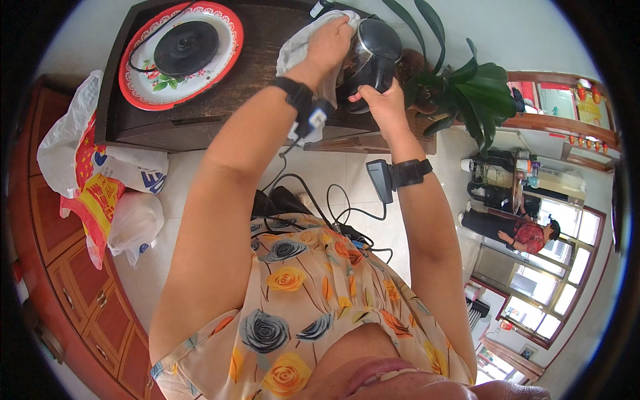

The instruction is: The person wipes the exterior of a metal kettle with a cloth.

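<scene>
My left hand [329, 46] holds a white cloth [295, 50] against the side of a glass electric kettle [350, 62] with a black lid and black handle. My right hand [385, 102] grips the kettle's black handle, its thumb lying across it. The kettle is tilted over the dark wooden cabinet top; some cloth hangs below my left wrist. Further left, a round black kettle base [186, 48] with a cord sits on a red-rimmed, flower-patterned enamel tray [231, 30].
A potted plant with broad green leaves [480, 92] stands right of the kettle. A small dark bottle [321, 7] is at the back. Plastic bags [135, 222] lie left, beside a red-brown cabinet [75, 270]. Black cables [350, 210] hang before me. Another person [530, 237] stands far right.
</scene>
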Demonstrator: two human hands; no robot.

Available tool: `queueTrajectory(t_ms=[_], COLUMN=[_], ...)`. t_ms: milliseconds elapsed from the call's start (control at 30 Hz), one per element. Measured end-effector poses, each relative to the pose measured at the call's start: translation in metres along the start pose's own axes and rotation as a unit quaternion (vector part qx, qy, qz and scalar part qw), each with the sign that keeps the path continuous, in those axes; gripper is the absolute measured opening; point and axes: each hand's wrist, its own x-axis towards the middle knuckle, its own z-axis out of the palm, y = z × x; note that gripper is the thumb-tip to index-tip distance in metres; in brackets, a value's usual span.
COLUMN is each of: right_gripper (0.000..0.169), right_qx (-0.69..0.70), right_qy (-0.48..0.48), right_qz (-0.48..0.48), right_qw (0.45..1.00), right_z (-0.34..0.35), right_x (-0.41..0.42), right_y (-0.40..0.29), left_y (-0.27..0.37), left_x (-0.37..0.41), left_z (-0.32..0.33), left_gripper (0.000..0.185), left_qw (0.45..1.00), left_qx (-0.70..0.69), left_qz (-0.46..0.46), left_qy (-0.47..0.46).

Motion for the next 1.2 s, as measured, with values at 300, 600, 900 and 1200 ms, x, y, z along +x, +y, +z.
queueTrajectory(t_ms=[300,600,900,1200], right_gripper=[0.018,0.019,0.018,0.020], right_qx=[0.007,-0.002,0.001,0.020], right_qy=[0.022,0.008,-0.002,0.028], right_qz=[0.009,0.001,0.013,0.017], right_qw=[1.000,1.000,1.000,0.999], right_z=[0.002,-0.001,0.002,0.002], right_x=[-0.001,0.001,0.000,0.001], right_y=[0.001,0.003,0.000,0.004], left_y=[-0.027,0.007,-0.022,-0.041], left_x=[-0.020,-0.053,0.033,-0.008], left_z=[0.006,0.005,0.004,-0.004], left_gripper=[0.028,0.012,0.044,0.050], left_qw=[0.984,0.987,0.984,0.924], left_qx=[0.008,0.020,-0.124,-0.248], left_qz=[0.176,0.153,-0.065,-0.280], left_qy=[0.040,0.054,-0.111,-0.083])
